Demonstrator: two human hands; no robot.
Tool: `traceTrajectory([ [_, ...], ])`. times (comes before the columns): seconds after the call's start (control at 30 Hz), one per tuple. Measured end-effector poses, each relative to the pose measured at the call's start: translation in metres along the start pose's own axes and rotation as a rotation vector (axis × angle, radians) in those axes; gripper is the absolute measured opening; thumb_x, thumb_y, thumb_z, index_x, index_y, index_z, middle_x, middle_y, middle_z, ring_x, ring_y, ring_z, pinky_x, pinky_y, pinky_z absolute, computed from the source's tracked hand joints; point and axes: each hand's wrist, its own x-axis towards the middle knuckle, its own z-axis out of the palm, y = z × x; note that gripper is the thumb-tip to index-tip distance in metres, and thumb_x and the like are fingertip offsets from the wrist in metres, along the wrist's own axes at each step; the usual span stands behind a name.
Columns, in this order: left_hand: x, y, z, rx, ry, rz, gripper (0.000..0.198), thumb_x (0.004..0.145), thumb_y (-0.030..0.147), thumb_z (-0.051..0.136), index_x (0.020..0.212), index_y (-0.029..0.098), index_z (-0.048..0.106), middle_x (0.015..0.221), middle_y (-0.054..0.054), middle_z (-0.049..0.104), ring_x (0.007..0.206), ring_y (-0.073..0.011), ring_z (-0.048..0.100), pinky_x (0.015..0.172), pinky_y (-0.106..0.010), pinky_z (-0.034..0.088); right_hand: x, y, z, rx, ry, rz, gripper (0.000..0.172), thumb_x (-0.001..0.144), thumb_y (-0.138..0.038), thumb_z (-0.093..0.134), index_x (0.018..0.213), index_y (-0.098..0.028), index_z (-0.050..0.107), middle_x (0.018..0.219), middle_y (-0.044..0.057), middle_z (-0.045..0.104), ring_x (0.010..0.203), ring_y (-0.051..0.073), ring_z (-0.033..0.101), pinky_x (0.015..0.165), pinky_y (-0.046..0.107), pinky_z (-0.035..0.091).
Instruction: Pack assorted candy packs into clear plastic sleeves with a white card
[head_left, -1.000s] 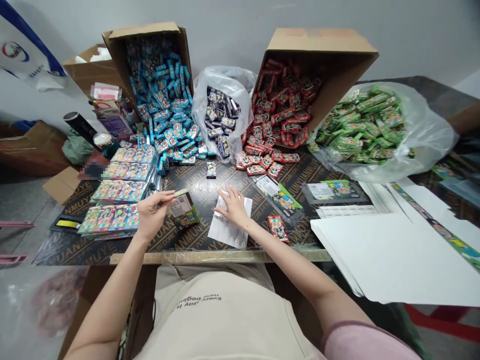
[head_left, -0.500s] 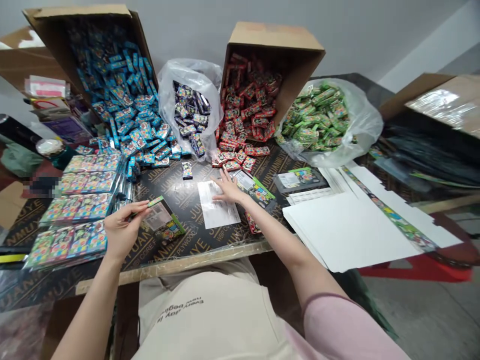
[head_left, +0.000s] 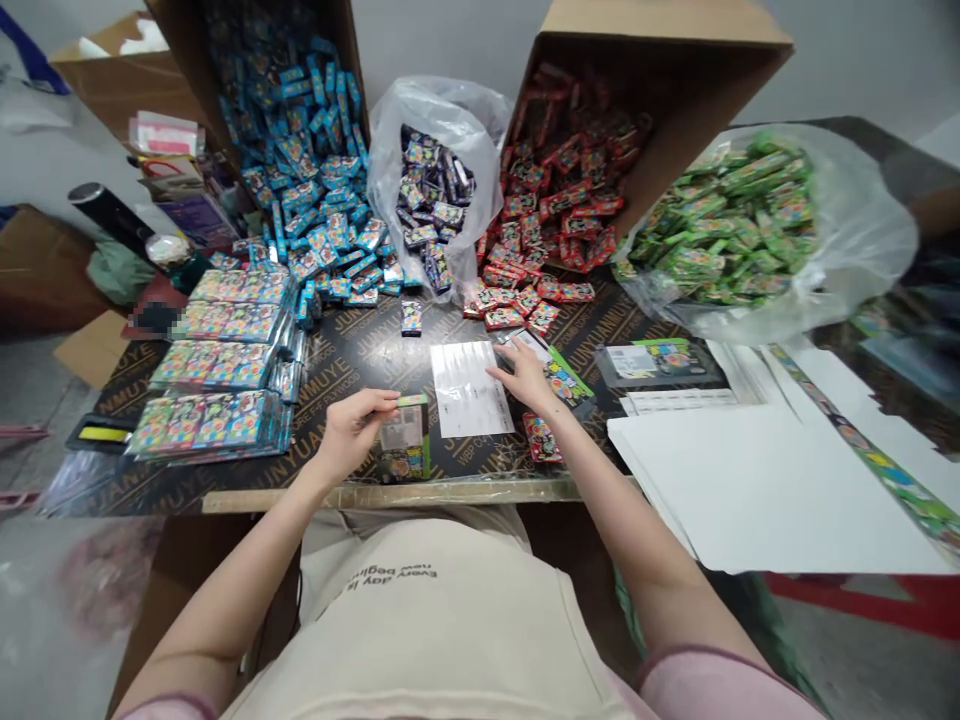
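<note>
My left hand (head_left: 351, 432) pinches the top edge of a clear plastic pouch (head_left: 405, 440) with green and black print, held just left of a white paper sheet (head_left: 471, 390). My right hand (head_left: 525, 378) has its fingers apart at the sheet's right edge; whether the fingertips press on it I cannot tell. Partly behind that hand lies another printed pouch (head_left: 566, 380). A red candy packet (head_left: 541, 438) is beside my right wrist. Beyond the sheet, a single dark purple packet (head_left: 411, 318) stands by itself on the black tabletop (head_left: 360, 350).
At the back are a box of blue packets (head_left: 315, 190), a bag of purple packets (head_left: 439, 200), a box of red packets (head_left: 570, 200) and a bag of green packets (head_left: 735, 220). Filled packs (head_left: 217, 370) are stacked left; white card sheets (head_left: 720, 480) lie right.
My left hand has brought the pouch right, closer to the sheet, and the pouch now hangs straighter. My right hand has drawn back from over the sheet to its right edge. The view has shifted.
</note>
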Motion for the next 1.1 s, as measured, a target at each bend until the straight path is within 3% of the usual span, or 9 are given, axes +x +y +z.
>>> traceTrajectory([
  [0.2,-0.004,0.003,-0.007,0.043,-0.081,0.010,0.011,0.087,0.021,0.060,0.089,0.020,0.071,0.103,-0.008,0.070,0.096,-0.0189,0.066,0.084,-0.033,0.052,0.005,-0.033,0.014,0.166,0.076,-0.220,0.042,0.081,-0.041,0.066,0.117,-0.020,0.067,0.139,0.015,0.052,0.130,0.031,0.047,0.109,0.050,0.034],
  [0.43,-0.001,-0.006,-0.006,0.075,0.037,0.050,0.015,0.086,0.016,0.060,0.088,0.020,0.074,0.085,-0.005,0.067,0.078,-0.0149,0.064,0.069,-0.026,0.051,-0.004,-0.060,0.028,0.187,0.033,-0.372,0.036,0.083,-0.038,0.066,0.115,-0.023,0.068,0.133,0.013,0.058,0.124,0.029,0.053,0.104,0.049,0.040],
  [0.63,-0.011,0.004,-0.002,0.042,0.021,0.081,0.015,0.084,0.012,0.062,0.086,0.020,0.074,0.086,-0.005,0.070,0.080,-0.0145,0.067,0.072,-0.026,0.052,0.025,-0.035,0.016,-0.119,-0.016,-0.116,0.035,0.084,-0.014,0.056,0.117,-0.016,0.065,0.121,0.014,0.061,0.116,0.027,0.054,0.101,0.043,0.040],
  [0.73,-0.016,0.013,0.000,0.041,0.057,0.056,0.014,0.084,0.013,0.062,0.085,0.020,0.074,0.087,-0.005,0.069,0.080,-0.0145,0.067,0.072,-0.026,0.052,0.046,-0.026,0.012,-0.182,-0.077,-0.075,0.038,0.078,-0.019,0.067,0.116,-0.017,0.065,0.118,0.014,0.060,0.114,0.031,0.052,0.096,0.046,0.039],
  [0.8,-0.015,0.013,0.000,0.055,0.067,0.042,0.013,0.084,0.015,0.061,0.085,0.019,0.074,0.087,-0.005,0.069,0.081,-0.0147,0.066,0.074,-0.027,0.052,0.057,-0.024,0.012,-0.218,-0.126,-0.064,0.045,0.066,-0.028,0.080,0.108,-0.019,0.066,0.116,0.014,0.058,0.114,0.035,0.049,0.093,0.049,0.039],
  [0.87,-0.010,0.002,-0.002,0.091,0.082,0.012,0.013,0.084,0.017,0.061,0.086,0.019,0.074,0.087,-0.005,0.069,0.082,-0.0153,0.065,0.076,-0.028,0.051,0.064,-0.026,0.015,-0.247,-0.166,-0.056,0.042,0.056,-0.032,0.086,0.092,-0.019,0.068,0.113,0.013,0.058,0.113,0.036,0.047,0.091,0.048,0.038],
  [0.93,-0.003,-0.020,-0.006,0.127,0.125,-0.073,0.012,0.082,0.020,0.062,0.085,0.018,0.073,0.085,-0.005,0.069,0.081,-0.0163,0.064,0.076,-0.029,0.051,0.065,-0.028,0.015,-0.262,-0.183,-0.055,0.036,0.055,-0.032,0.086,0.082,-0.019,0.065,0.109,0.011,0.058,0.110,0.033,0.048,0.089,0.043,0.037],
  [1.03,0.005,-0.067,-0.013,0.147,0.188,-0.327,0.014,0.076,0.023,0.064,0.083,0.015,0.072,0.082,-0.007,0.070,0.076,-0.0187,0.064,0.072,-0.030,0.051,0.055,-0.028,0.011,-0.271,-0.133,-0.036,0.039,0.066,-0.035,0.080,0.098,-0.020,0.063,0.111,0.011,0.058,0.109,0.030,0.049,0.088,0.040,0.038],
  [1.1,0.007,-0.093,-0.016,0.203,0.149,-0.486,0.015,0.073,0.022,0.063,0.082,0.014,0.072,0.082,-0.008,0.071,0.076,-0.0216,0.065,0.076,-0.035,0.052,0.038,-0.026,0.005,-0.247,-0.065,-0.002,0.043,0.075,-0.038,0.072,0.111,-0.019,0.059,0.115,0.013,0.058,0.109,0.029,0.051,0.086,0.038,0.039],
])
